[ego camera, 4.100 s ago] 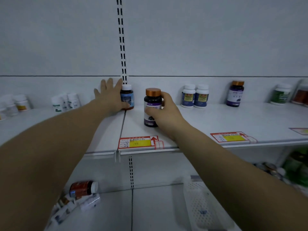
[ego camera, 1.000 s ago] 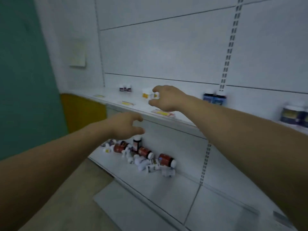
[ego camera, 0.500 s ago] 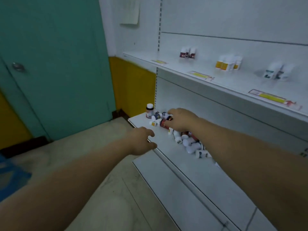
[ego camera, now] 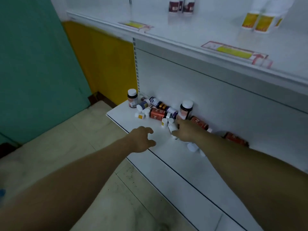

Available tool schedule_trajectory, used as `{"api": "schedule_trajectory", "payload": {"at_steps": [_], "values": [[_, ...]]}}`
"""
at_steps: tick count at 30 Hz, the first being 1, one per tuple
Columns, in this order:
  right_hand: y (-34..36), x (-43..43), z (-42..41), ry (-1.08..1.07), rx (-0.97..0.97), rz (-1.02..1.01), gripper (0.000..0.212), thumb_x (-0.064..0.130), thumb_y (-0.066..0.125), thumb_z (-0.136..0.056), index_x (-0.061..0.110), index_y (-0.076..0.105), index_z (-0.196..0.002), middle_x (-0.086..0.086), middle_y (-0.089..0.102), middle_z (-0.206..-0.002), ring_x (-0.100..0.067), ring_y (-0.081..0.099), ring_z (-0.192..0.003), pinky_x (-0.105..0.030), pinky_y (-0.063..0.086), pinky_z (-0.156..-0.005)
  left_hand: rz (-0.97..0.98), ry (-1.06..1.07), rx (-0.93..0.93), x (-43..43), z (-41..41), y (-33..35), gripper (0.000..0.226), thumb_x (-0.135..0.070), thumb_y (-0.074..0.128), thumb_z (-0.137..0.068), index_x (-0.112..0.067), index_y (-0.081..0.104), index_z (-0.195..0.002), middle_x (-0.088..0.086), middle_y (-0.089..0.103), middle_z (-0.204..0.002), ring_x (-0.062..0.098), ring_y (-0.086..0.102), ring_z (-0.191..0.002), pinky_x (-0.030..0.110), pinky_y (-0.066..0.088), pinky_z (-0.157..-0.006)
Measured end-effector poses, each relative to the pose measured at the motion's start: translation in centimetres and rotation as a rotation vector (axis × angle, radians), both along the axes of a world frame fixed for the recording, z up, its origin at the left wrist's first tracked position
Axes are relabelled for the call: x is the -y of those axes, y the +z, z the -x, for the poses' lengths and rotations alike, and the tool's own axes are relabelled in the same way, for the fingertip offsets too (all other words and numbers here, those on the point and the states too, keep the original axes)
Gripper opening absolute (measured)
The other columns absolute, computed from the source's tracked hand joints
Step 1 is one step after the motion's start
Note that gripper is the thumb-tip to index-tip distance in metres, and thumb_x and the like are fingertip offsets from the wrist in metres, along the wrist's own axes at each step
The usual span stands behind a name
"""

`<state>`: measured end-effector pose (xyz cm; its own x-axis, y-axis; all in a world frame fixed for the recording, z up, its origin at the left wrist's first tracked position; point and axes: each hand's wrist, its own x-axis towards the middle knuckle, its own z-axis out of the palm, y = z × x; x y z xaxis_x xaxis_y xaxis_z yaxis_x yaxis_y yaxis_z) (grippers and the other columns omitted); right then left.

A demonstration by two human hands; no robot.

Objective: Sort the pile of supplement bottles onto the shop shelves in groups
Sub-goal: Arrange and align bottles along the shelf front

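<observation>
Pile of bottles lies on the bottom shelf, against its back wall. Right hand curls its fingers round a small white bottle; left hand hovers loosely spread, empty. Risk we note — lifting may knock the upright bottle just behind, rolling neighbours off the shelf.

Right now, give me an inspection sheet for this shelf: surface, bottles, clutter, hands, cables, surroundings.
Surface: white bottom shelf under a white upper shelf.
Job's things: pile of bottles jumbled against the back panel, mostly lying; grouped bottles upright on the upper shelf.
Clutter: nothing seen.
Hands: left hand loosely curled, holding nothing; right hand in the pile, touching a small white bottle, grip unclear.
Cables: nothing seen.
Surroundings: teal door, yellow wall, tiled floor.
</observation>
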<state>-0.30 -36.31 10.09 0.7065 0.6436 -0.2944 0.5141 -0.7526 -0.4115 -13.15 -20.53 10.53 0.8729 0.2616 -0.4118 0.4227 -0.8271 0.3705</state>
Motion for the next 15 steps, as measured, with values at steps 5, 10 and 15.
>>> {"api": "schedule_trajectory", "payload": {"at_steps": [5, 10, 15], "values": [[-5.3, -2.1, -2.1, -0.151, -0.087, 0.155, 0.049, 0.031, 0.055, -0.093, 0.006, 0.045, -0.133, -0.015, 0.052, -0.134, -0.033, 0.05, -0.121, -0.035, 0.041, -0.094, 0.001, -0.125, -0.049, -3.8, -6.0, -4.0, 0.064, -0.039, 0.058, -0.091, -0.02, 0.032, -0.146, 0.009, 0.031, -0.149, 0.027, 0.036, -0.132, 0.035, 0.035, -0.107], [-10.0, -5.2, -2.5, -0.292, 0.05, 0.229, 0.071, 0.043, 0.055, -0.093, 0.018, 0.021, -0.15, -0.017, 0.029, -0.149, -0.035, 0.034, -0.134, -0.034, 0.03, -0.103, -0.008, -0.322, 0.063, -6.9, -12.1, -8.6, 0.064, -0.025, 0.061, -0.09, -0.014, 0.032, -0.146, 0.01, 0.031, -0.15, 0.028, 0.034, -0.135, 0.035, 0.028, -0.11], [-14.5, -7.3, -1.4, -0.424, -0.01, 0.243, 0.081, 0.038, 0.056, -0.092, 0.026, 0.003, -0.152, -0.005, 0.006, -0.159, -0.034, 0.022, -0.141, -0.045, 0.028, -0.111, -0.173, -0.634, 0.16, -7.7, -16.7, -12.6, 0.065, -0.006, 0.045, -0.093, -0.019, 0.019, -0.151, 0.006, 0.009, -0.159, 0.034, 0.019, -0.141, 0.045, 0.025, -0.112]]}}
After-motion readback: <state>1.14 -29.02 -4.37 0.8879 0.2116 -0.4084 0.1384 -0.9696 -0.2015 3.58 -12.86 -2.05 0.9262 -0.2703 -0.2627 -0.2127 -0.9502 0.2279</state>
